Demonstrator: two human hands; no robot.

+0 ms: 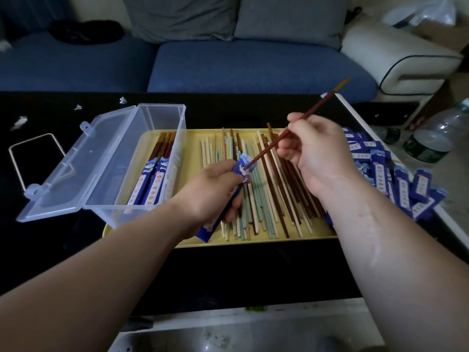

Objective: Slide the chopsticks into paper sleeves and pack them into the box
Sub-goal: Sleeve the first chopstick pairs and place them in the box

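Head view: left grip [215, 185] clasps sleeve [244, 166]; right grip [313, 151] pinches chopsticks [316, 109] at its mouth.

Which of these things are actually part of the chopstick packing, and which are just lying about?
In the job: brown chopsticks in the right hand, paper sleeve in the left hand, loose chopsticks, yellow tray, spare sleeves, clear box, packed pairs.
Lying about: water bottles, paper scraps, sofa, dark cloth.
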